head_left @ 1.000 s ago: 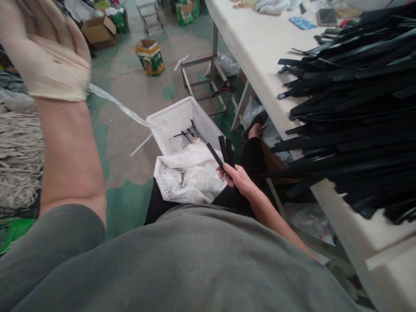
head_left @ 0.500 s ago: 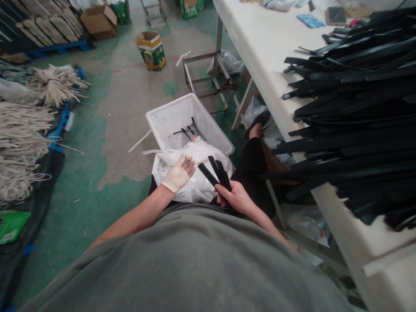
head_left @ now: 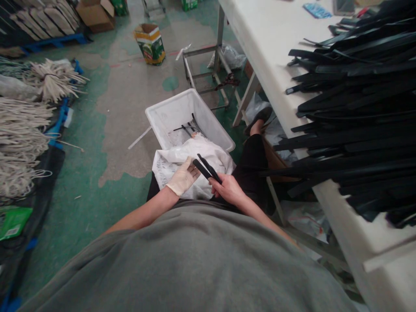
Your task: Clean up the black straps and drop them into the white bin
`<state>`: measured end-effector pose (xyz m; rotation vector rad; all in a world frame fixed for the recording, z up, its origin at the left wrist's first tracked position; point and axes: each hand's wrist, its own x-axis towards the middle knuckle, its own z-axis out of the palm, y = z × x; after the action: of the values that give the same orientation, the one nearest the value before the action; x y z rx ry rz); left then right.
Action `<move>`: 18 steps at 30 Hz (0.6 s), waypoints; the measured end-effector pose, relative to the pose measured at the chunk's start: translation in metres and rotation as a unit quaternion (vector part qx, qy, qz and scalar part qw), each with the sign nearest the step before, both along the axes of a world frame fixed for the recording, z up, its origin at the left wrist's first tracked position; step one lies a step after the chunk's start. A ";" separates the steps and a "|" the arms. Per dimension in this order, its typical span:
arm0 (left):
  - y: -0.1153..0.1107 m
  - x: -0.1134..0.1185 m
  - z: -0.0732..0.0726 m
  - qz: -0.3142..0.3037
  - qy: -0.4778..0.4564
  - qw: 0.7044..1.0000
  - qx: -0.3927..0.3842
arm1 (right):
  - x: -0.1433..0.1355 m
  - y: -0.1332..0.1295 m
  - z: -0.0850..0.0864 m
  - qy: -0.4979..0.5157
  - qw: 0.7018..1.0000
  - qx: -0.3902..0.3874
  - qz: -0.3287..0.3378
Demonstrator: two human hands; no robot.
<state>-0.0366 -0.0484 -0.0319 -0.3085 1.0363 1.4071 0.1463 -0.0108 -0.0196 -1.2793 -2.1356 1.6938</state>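
Observation:
My right hand (head_left: 228,190), bare, grips a few flat black strips (head_left: 204,167) over my lap. My left hand (head_left: 182,177), in a pale glove, reaches in beside them with its fingers spread, fingertips at the strips' lower ends. Whether it touches them I cannot tell. Both hands hover over a crumpled white sack (head_left: 182,160) lying across my knees. Just beyond it stands a white plastic crate (head_left: 169,113) with a few black strips lying inside.
A white table (head_left: 269,52) on the right carries a big heap of long black strips (head_left: 357,112). A metal frame (head_left: 208,73) and a green-yellow carton (head_left: 150,43) stand on the floor ahead. Bundles of pale cord (head_left: 22,138) lie at the left.
My gloved left hand came down from high at the left, to the strips in my right hand. The right hand tilted the strips leftward and drew them closer together.

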 end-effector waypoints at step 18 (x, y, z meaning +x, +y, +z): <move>0.000 -0.003 -0.012 -0.010 -0.009 1.000 -0.004 | 0.002 0.001 0.001 0.027 0.998 -0.058 0.008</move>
<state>-0.0392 -0.0480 -0.0436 -0.3148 1.0273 1.3802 0.1486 -0.0101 -0.0182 -1.2314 -2.0504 1.8618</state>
